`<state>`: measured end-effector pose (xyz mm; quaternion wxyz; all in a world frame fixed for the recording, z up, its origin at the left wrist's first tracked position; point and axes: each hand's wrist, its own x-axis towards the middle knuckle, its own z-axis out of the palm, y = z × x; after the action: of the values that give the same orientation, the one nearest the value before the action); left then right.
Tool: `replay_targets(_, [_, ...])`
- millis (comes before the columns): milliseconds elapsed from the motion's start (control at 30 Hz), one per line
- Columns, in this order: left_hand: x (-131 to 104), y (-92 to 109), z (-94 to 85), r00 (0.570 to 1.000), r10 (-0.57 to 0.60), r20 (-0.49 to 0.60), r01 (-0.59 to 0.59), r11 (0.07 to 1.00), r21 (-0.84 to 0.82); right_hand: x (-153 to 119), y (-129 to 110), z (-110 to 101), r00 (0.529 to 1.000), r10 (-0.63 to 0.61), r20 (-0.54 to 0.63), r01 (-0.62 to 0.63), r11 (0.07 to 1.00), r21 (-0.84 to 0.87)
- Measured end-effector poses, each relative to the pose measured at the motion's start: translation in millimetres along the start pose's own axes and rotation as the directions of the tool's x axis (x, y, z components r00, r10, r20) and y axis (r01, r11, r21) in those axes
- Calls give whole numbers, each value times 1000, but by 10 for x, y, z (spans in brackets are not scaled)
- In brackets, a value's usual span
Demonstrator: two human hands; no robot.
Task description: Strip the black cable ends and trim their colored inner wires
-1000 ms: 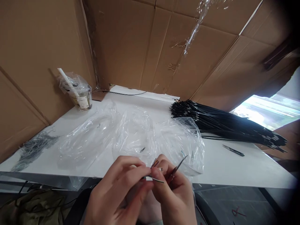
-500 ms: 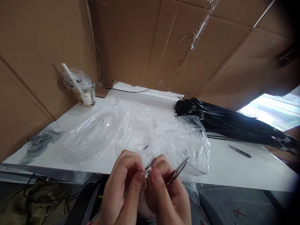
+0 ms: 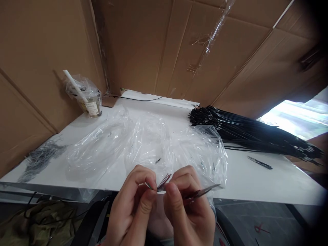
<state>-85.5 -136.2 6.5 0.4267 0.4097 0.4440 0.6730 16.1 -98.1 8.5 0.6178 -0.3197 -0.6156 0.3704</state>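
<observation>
My left hand [image 3: 134, 205] is closed, thumb and forefinger pinching the base of a few thin wires [image 3: 163, 181]. The wires fan up between my hands, some reddish or dark, and a green tip pokes out on the left. My right hand [image 3: 189, 208] is closed around a pair of small scissors [image 3: 206, 191], whose pointed blades stick out to the right, away from the wires. Its thumb and forefinger are pinched together just right of the wires; whether they touch them I cannot tell. Both hands hover at the table's front edge.
Crumpled clear plastic [image 3: 151, 143] with small scraps covers the middle of the white table [image 3: 251, 184]. A thick bundle of black cables [image 3: 238, 128] lies at right, near a small cutting tool [image 3: 260, 162]. Wire strands [image 3: 42, 157] and a bagged cup [image 3: 89, 102] are left; cardboard walls [image 3: 143, 48] surround.
My right hand has shifted slightly right and away from my left, widening the gap. The scissors have tipped from slanting upward to nearly level. My left hand still pinches the wires.
</observation>
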Motion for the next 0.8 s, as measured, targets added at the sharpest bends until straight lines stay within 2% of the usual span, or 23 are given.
replay_targets(67, [23, 34, -44, 988, -144, 50, 146, 988, -48, 34, 17, -24, 996, 67, 51, -70, 996, 50])
replay_targets(133, [55, 86, -90, 964, -245, 106, 247, 969, -7, 73, 41, -41, 983, 164, 82, -173, 977, 124])
replay_targets(233, [109, 159, -115, 959, -230, 163, 214, 970, 113, 136, 54, -45, 965, 247, 93, -261, 943, 208])
replay_targets(367, [164, 161, -84, 956, -195, 219, 185, 981, 66, 206, -7, -34, 968, 220, 125, -239, 956, 170])
replay_targets(467, [170, 109, -86, 969, -188, 157, 195, 980, -27, 209, -40, -32, 973, 124, 193, -131, 991, 22])
replay_targets(567, [154, 87, -103, 973, -198, 116, 215, 964, -159, 165, -5, -12, 975, -53, 216, 76, 992, -102])
replay_targets(700, [132, 130, -92, 965, -250, 80, 262, 922, -284, 61, 104, 43, 937, -283, 204, 326, 918, -227])
replay_targets(800, [120, 152, -63, 959, -279, 47, 277, 895, -349, -31, 191, 52, 912, -349, 217, 401, 872, -282])
